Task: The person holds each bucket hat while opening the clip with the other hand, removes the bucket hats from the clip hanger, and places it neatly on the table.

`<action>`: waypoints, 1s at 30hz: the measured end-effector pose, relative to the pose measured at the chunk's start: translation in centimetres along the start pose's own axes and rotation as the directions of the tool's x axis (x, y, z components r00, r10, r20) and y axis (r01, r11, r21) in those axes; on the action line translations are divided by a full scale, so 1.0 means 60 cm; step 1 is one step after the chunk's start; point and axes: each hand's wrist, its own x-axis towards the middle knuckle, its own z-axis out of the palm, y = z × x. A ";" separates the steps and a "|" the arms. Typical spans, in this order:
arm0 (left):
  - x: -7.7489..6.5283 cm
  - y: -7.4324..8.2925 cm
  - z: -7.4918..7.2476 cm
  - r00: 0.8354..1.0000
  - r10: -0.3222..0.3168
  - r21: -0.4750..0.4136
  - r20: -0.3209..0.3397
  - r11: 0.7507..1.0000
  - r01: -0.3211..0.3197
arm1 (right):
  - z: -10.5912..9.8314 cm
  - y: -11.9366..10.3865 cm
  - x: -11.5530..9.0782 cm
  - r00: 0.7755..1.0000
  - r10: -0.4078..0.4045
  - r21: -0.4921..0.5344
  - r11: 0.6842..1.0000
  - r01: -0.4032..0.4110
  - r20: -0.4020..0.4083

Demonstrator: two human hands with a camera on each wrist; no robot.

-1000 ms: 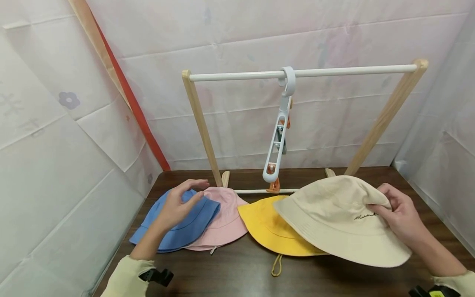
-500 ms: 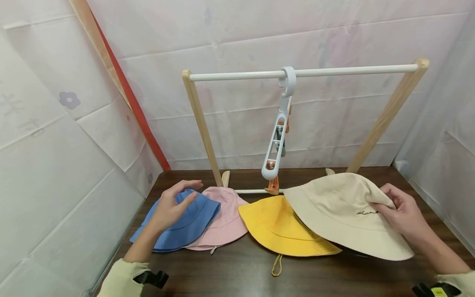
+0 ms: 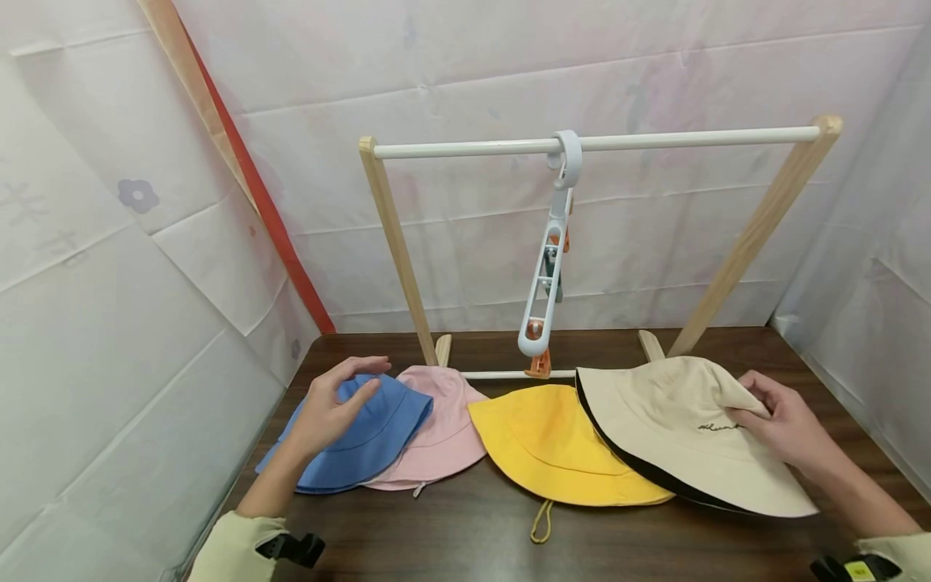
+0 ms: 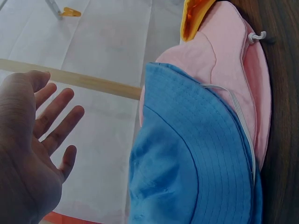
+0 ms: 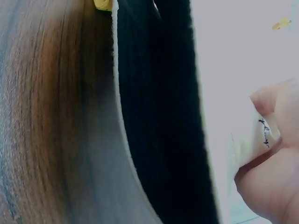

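My right hand point(image 3: 785, 416) pinches the crown of a cream bucket hat point(image 3: 676, 420) with dark script on its front. The hat's black lining point(image 5: 163, 121) shows under the brim in the right wrist view. Its left side overlaps a yellow bucket hat point(image 3: 545, 436), which lies on the table with a cord loop at its front. My left hand point(image 3: 330, 412) hovers over a blue bucket hat point(image 3: 378, 436), fingers relaxed and holding nothing; the left wrist view shows a gap between that hand and the blue hat. Partly under the blue hat lies a pink bucket hat point(image 3: 444, 436).
Behind the hats stands a wooden rack with a white top bar point(image 3: 465, 149). From the bar hangs a white hanger point(image 3: 544, 291) with orange and dark green clips, seen nearly end-on. The dark wooden table point(image 3: 436, 541) is enclosed by pale sheets at the back and sides.
The cream hat has shifted right and tilted, uncovering more of the yellow hat and showing its black underside. My left hand has drawn slightly left. The hanger sways slightly.
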 end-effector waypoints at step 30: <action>-0.025 -0.013 -0.016 0.998 0.009 0.033 -0.062 0.999 -0.007 | -0.042 0.017 0.011 0.975 0.199 -0.375 0.915 -0.148 0.099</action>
